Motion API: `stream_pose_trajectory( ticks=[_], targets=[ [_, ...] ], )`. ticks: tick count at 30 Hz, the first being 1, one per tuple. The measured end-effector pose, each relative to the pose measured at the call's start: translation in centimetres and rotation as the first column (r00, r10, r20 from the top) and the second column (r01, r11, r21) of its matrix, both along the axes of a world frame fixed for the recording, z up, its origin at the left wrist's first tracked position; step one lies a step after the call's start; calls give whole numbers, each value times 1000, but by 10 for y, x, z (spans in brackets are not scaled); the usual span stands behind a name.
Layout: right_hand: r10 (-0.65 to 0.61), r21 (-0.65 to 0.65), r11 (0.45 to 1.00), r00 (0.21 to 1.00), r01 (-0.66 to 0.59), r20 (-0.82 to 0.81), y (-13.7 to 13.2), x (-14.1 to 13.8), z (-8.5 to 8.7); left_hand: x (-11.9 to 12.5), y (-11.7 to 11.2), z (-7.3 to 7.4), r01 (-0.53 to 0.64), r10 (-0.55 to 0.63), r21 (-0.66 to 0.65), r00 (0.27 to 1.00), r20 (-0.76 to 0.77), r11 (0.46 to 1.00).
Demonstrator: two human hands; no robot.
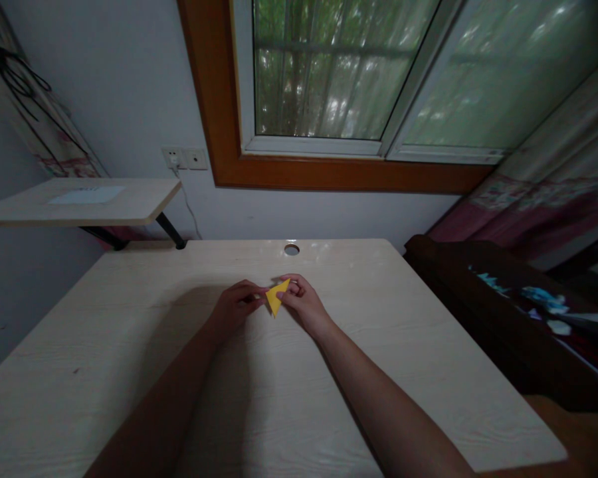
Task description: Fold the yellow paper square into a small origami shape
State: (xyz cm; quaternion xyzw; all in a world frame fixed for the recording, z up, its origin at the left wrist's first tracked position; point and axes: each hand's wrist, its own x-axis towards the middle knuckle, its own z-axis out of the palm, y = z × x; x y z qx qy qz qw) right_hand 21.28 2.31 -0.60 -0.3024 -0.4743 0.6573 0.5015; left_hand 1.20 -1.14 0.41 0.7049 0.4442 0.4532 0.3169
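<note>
Pinching a small, bright yellow, thin paper triangle [273,301] between thumb and fingers, the bare right hand [305,304] is held over the far half of a pale, wood-grained desk [403,372], near its middle. The thumb is laid across the triangle's face, and one of its corners is pointed toward the near edge of the desk. At its left corner the triangle is met by the fingertips of the bare left hand [233,305], whose fingers are bent; whether the corner is gripped or only touched by them cannot be told.

Beyond the hands, a round hole [292,249] is set into the desk near its far edge. At the far left, a pale raised shelf [144,202] is carried on black legs [169,230], and a flat white sheet [87,194] is laid on it. A white-framed sliding window [319,147] is surrounded by a broad orange-brown wooden border [339,174]. To the right of the desk, dark brown furniture [458,292] is topped with blue and white objects [543,300], too blurred to be identified.
</note>
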Motion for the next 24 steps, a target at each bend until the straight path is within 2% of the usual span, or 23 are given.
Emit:
stream_pose_trajectory(
  ticks=[6, 13, 24],
  targets=[
    [10, 9, 1000, 1000, -10, 6, 1, 0, -2, 1, 0, 1, -21, 21, 8, 1000, 7, 1000],
    [1, 41, 999, 999, -3, 51, 1, -1, -3, 0, 4, -7, -78, 80, -33, 996, 50, 996],
    [4, 70, 997, 995, -12, 102, 0, -1, -4, -1, 5, -7, -63, 63, -85, 998, 1, 994]
  ],
)
